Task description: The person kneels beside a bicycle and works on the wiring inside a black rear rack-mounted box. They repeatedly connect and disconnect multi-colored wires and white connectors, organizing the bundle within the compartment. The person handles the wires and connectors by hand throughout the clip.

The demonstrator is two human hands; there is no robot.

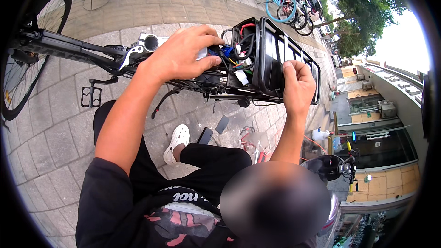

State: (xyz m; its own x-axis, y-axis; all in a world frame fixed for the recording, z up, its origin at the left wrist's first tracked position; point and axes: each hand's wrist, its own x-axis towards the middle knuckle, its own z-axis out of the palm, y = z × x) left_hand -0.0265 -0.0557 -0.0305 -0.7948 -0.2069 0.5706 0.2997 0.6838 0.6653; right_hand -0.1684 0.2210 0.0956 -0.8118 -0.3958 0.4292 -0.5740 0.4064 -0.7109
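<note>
A black electric bike lies across the view, with its rear rack (262, 57) in front of me. At the rack's front end, a bundle of coloured wires (243, 48) with white connectors (242, 78) spills out of an opening. My left hand (186, 51) reaches over the frame and curls its thumb and fingers round the near end of the wires, beside a blue piece (226, 54). My right hand (299, 82) is at the rack's right side, thumb and fingertips pinched together by a pale strip. What lies between those fingertips is hidden.
Left are the front wheel (64, 4), a pedal (91, 96) and a silver clamp (148, 42). Dark flat pieces (222, 125) and red cables (257, 146) lie on the paving near my white shoe (177, 142). Parked bicycles (282, 0) stand behind; another handlebar (345, 167) is at right.
</note>
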